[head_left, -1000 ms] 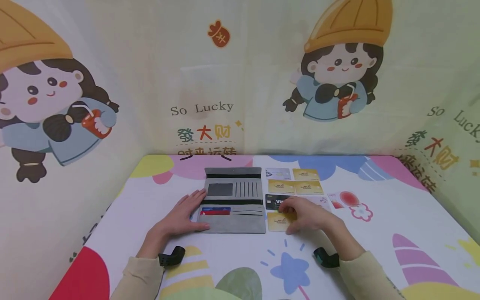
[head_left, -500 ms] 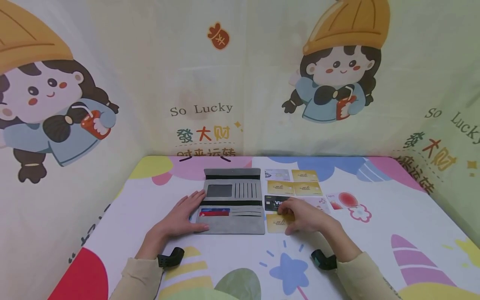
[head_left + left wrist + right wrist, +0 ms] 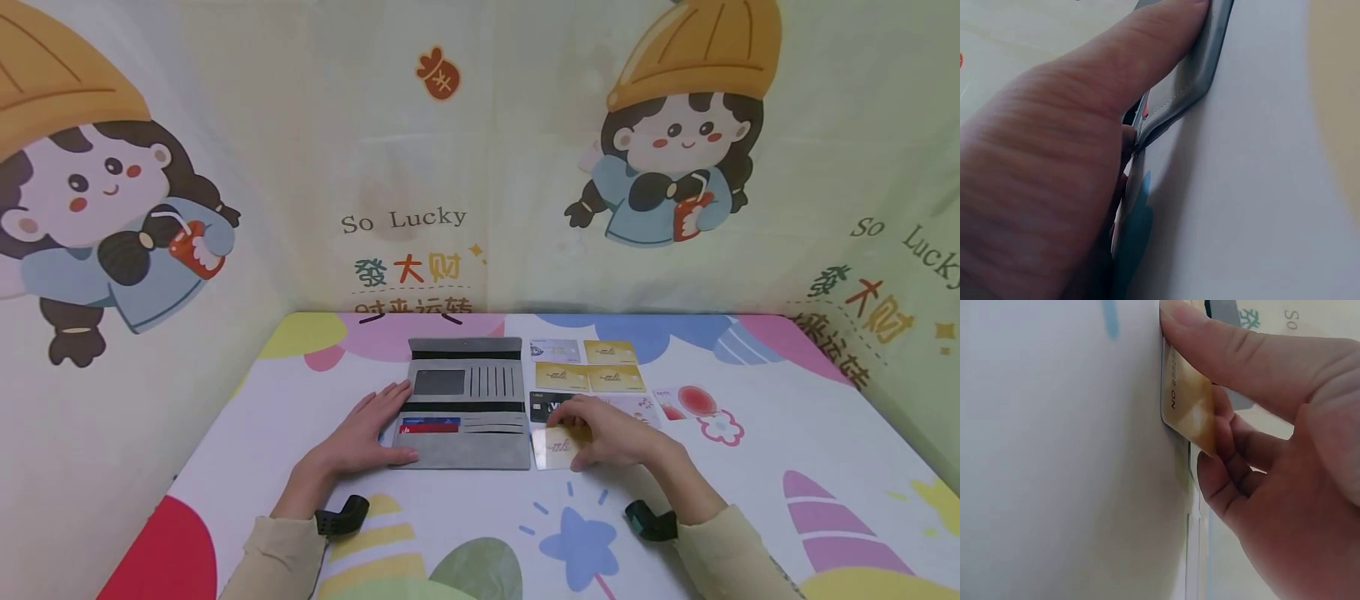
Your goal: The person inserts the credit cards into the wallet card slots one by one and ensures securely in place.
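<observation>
Gold card [image 3: 551,451] newly tilted, right hand [image 3: 613,429] in arched pinch.

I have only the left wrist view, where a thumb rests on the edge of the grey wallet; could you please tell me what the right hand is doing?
Observer: The right hand pinches a gold card.
Operator: Thank you; is that card lying flat, please?
Observer: No, the right wrist view shows it tilted rather than flat on the table.
Operator: And what lies just beyond it, if you can see?
Observer: In the head view, a black card, partly hidden by the right hand.
</observation>
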`<state>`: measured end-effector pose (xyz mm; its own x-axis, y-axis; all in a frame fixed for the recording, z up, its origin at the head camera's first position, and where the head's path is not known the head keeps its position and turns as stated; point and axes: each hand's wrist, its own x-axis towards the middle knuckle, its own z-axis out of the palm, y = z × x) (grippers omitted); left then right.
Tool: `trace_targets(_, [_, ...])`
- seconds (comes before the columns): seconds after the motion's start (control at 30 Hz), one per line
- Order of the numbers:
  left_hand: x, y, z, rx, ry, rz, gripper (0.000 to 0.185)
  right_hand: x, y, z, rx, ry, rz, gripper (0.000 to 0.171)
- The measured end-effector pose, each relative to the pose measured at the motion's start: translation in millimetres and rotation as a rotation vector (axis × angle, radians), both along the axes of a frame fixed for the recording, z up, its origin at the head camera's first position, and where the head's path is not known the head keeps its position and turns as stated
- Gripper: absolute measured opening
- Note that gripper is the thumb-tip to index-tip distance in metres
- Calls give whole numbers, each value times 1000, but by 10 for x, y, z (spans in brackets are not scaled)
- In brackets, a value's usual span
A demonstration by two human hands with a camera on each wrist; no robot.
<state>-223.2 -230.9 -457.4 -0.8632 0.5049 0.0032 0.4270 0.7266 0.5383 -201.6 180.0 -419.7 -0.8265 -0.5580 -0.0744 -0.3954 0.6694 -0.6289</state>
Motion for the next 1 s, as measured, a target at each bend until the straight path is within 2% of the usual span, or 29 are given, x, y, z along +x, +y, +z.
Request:
trace_targets(0.23, [15,14,6,-13,-16,21,107,-22,58,-54,-19,17,21,43])
trace_targets(0.63, [33,15,15,-4,-22,26,108,-47,126,-6,-113,-76,-15,27])
trace_targets(1.0, [42,13,25,-4,-18,27,107,-126,218,-58,-215,-150,19,24])
